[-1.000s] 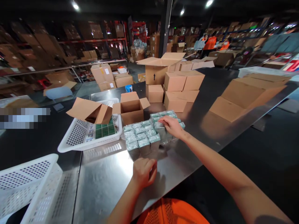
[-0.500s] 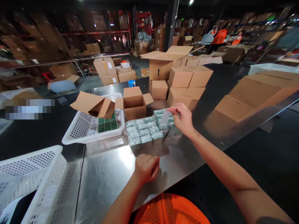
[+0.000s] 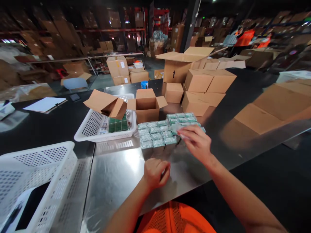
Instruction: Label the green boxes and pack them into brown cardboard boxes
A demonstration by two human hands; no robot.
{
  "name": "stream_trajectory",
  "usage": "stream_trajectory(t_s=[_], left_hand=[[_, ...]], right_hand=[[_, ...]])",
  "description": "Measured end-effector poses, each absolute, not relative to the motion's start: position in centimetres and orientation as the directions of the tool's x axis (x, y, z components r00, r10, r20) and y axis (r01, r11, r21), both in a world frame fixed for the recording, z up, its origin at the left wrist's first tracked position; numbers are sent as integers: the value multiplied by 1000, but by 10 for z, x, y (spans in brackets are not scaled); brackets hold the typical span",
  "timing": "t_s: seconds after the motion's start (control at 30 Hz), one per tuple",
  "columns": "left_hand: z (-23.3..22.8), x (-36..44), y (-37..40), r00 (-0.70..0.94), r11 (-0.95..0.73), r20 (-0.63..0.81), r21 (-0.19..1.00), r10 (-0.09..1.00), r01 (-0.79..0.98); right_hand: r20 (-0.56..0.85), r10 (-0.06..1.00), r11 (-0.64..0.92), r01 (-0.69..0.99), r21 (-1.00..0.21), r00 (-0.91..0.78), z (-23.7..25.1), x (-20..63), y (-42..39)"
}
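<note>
Two blocks of small green boxes in clear wrap stand side by side on the metal table, the left block (image 3: 156, 134) nearer me and the right block (image 3: 182, 118) farther back. My right hand (image 3: 198, 142) is over the front of the right block, its fingertips pinching a thin translucent slip (image 3: 174, 128). The slip lies against the boxes' tops. My left hand (image 3: 157, 173) is curled into a fist just in front of the left block. Whatever the fist may hold is hidden.
An open carton (image 3: 147, 108) stands behind the boxes, beside a white basket (image 3: 82, 137) with green boxes and a tilted carton (image 3: 107, 103). Closed cartons (image 3: 199, 81) are stacked behind. Another white basket (image 3: 60, 174) sits at left, more cartons (image 3: 272, 106) at right.
The view has shifted, so the table appears farther right. My right hand has come down and nearer me with the slip. My left hand stays a fist.
</note>
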State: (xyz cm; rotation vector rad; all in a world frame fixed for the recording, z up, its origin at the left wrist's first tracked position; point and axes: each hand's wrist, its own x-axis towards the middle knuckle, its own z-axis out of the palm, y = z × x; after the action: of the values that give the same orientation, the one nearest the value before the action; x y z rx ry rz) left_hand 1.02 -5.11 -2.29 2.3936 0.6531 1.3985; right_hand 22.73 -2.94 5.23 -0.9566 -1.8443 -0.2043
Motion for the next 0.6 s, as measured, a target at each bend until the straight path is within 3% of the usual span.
stream_trajectory(t_s=[0.03, 0.1, 0.17, 0.23, 0.27, 0.33, 0.4, 0.5, 0.6], left_hand=[[-20, 10, -53, 411, -823, 717, 530, 563, 203], [-13, 11, -56, 394, -634, 577, 773, 715, 18], [-4, 12, -57, 438, -175, 263, 957, 859, -232], [4, 12, -59, 460, 237, -60, 911, 886, -338], [6, 11, -61, 424, 326, -166, 883, 890, -338], [8, 8, -68, 296, 364, -267, 864, 917, -348], [5, 2, -79, 199, 352, -295, 849, 935, -394], [-4, -8, -104, 106, 277, -256, 858, 961, -432], [-11, -18, -127, 79, 208, -193, 927, 978, -312]], right_hand=[[882, 441, 699, 679, -223, -165, 53, 219, -43], [871, 384, 803, 576, -151, -307, 49, 199, -71], [771, 381, 891, 425, -160, -510, 42, 182, -92], [717, 377, 912, 369, -178, -586, 36, 176, -102], [730, 393, 898, 405, -173, -559, 35, 179, -103], [781, 459, 816, 548, -182, -424, 38, 195, -97], [774, 563, 630, 756, -175, -290, 44, 215, -81], [595, 749, 363, 932, 1, -292, 48, 237, -49], [469, 816, 330, 938, 101, -338, 40, 242, -29]])
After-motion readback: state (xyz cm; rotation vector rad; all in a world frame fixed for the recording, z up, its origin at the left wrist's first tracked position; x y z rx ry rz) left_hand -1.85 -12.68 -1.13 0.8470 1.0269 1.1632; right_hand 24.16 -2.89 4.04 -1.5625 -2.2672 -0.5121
